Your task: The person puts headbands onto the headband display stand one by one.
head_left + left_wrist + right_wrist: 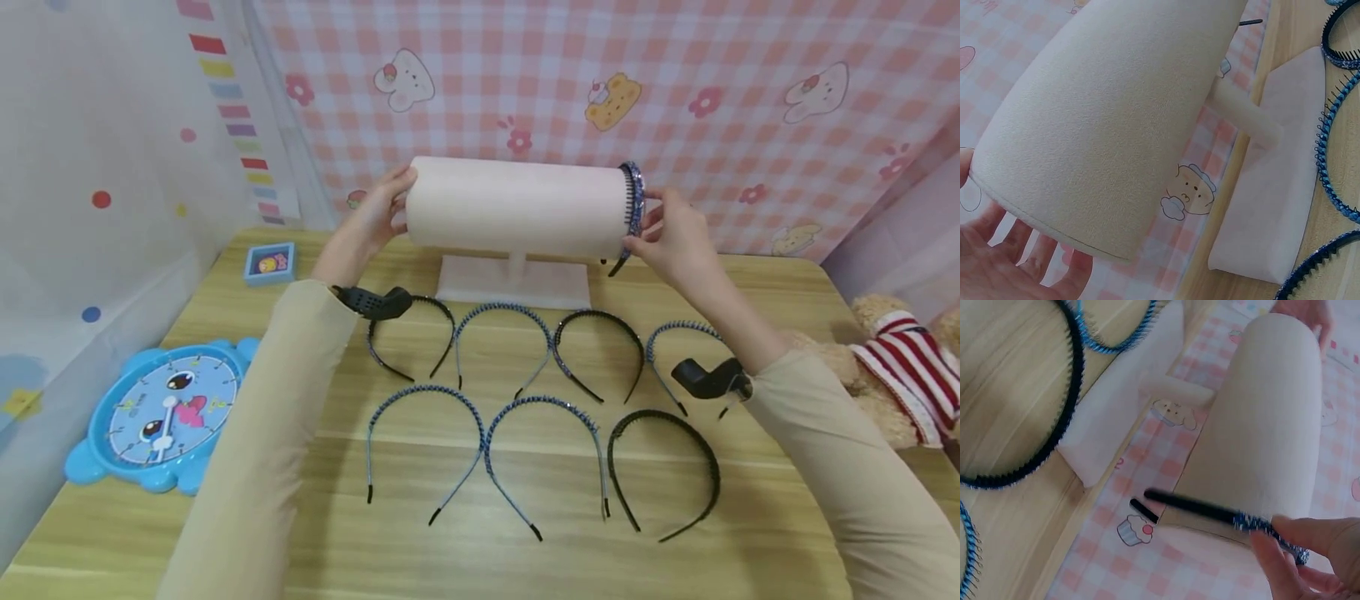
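Note:
A white cylindrical headband stand (517, 204) on a flat base (480, 283) stands at the back of the table. At the cylinder's left end my left hand (372, 215) grips the rim, thumb and fingers spread around it in the left wrist view. A glittery blue-and-black headband (635, 196) with comb teeth sits over the right end of the cylinder. My right hand (677, 229) pinches this headband between thumb and fingers, clearly seen in the right wrist view. The headband's dark tips (1166, 498) extend past the cylinder's side.
Several blue and black headbands (427, 388) lie in two rows on the wooden table (337, 550) in front of the stand. A blue clock (172, 408) and small blue frame (270, 264) are left, a teddy bear (900, 367) right. A checked curtain (487, 75) hangs behind.

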`<state>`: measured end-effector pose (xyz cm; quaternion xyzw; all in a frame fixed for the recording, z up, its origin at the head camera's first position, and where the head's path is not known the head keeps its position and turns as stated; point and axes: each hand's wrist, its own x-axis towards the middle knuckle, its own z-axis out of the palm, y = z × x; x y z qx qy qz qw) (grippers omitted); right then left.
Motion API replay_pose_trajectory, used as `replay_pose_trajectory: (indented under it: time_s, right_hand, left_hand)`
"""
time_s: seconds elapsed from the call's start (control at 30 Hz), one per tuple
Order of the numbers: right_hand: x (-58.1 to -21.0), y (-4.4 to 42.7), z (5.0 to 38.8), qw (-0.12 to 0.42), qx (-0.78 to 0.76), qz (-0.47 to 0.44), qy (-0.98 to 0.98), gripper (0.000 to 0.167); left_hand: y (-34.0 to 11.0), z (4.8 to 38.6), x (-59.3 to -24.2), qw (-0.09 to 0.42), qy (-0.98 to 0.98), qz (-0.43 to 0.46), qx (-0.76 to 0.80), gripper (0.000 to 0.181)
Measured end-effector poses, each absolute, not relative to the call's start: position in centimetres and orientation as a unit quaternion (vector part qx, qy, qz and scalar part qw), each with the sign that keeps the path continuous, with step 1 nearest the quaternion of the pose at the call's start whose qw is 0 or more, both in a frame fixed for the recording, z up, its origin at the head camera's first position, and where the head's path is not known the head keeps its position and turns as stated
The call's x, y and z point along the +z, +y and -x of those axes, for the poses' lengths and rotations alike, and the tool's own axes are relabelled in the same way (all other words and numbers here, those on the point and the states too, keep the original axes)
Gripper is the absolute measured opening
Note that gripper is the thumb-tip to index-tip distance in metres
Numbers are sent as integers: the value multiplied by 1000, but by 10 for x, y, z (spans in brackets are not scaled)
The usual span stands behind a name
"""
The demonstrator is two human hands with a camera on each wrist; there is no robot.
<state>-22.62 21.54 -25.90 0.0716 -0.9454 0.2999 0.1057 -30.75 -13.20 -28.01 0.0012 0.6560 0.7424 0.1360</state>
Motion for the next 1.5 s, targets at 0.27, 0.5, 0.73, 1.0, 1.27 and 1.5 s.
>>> replay_pose_trajectory:
  time_s: [0.27,0.5,0.73,1.0,1.27,1.5]
  right_hand:
    - [-237,232,236,-10,279,-56,-959,94]
    - [-234,267,262,-81,345,-118,-927,88]
    - [-240,278,273,-120,329,-155,-924,85]
    - [-230,263,275,-118,247,-157,-949,86]
    - [-227,242,278,-79,202,-225,-950,89]
    - [-223,219,284,-47,161,-256,-952,89]
  left_hand:
    - [-131,305,-281,135,654,-3,745,57]
    - [-130,304,-280,138,663,-7,736,58]
    - [-123,305,-283,136,665,-14,735,59]
    - [-116,308,-294,64,697,-20,713,59]
    - [-117,310,-297,34,711,-18,702,59]
    - [-118,309,-301,-4,718,-15,696,56]
